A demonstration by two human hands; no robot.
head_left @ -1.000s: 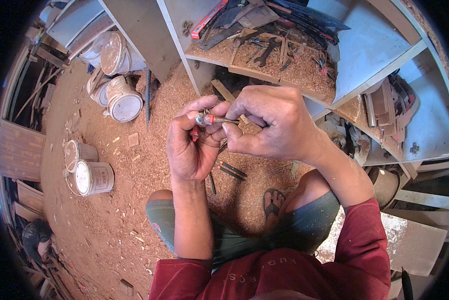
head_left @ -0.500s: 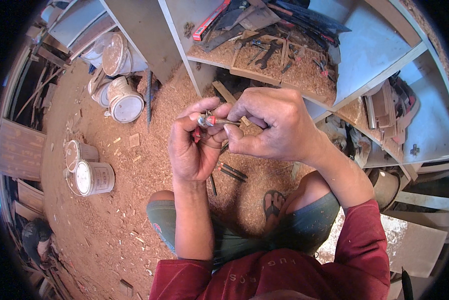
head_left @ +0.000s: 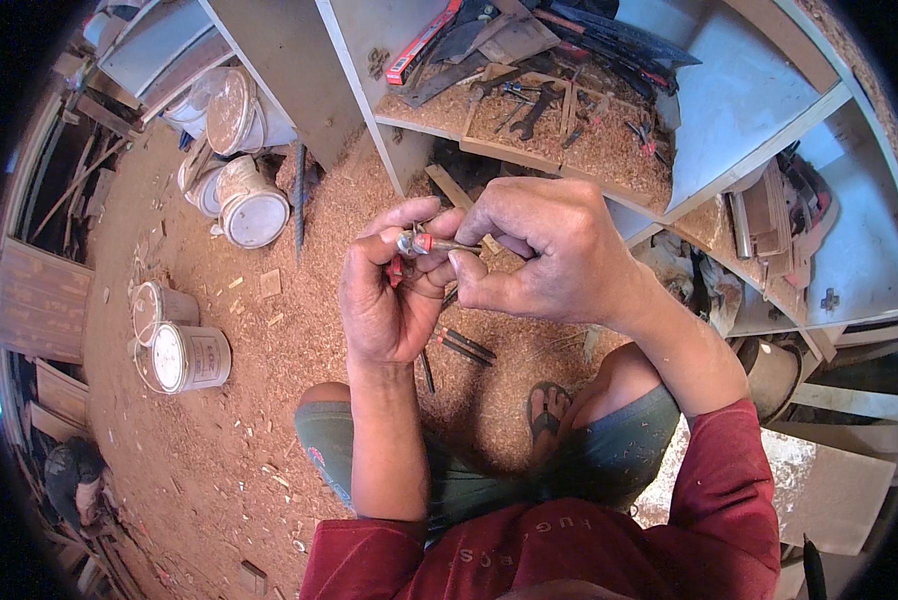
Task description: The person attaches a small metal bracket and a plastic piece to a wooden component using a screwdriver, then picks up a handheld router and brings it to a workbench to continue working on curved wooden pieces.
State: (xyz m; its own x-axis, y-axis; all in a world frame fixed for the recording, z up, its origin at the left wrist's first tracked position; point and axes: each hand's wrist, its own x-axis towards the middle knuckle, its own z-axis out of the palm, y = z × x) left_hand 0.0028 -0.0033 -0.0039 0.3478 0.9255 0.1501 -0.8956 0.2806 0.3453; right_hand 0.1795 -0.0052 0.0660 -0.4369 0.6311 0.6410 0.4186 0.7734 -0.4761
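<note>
Almost nothing has moved in the past second: the left hand (head_left: 394, 300) and right hand (head_left: 549, 250) keep the same grip on a small metal part (head_left: 425, 243), with only a faint shift of the whole view. The left hand, fingers curled, cradles the red-banded end (a second red bit (head_left: 396, 270) shows under its thumb), while the right hand, thumb and forefinger nearly closed, pinches the thin shaft. Beyond the right hand, the front edge of a shelf (head_left: 619, 170) holding a wrench (head_left: 539, 110) bounds the far side; a wood strip (head_left: 447, 186) lies just past the left fingertips. Nearer the body, below the hands, are two dark bars (head_left: 466, 345) and a sandal (head_left: 547, 415). Left of the left hand, shaving-strewn floor (head_left: 269, 430) runs open to a bucket (head_left: 190, 358).
</note>
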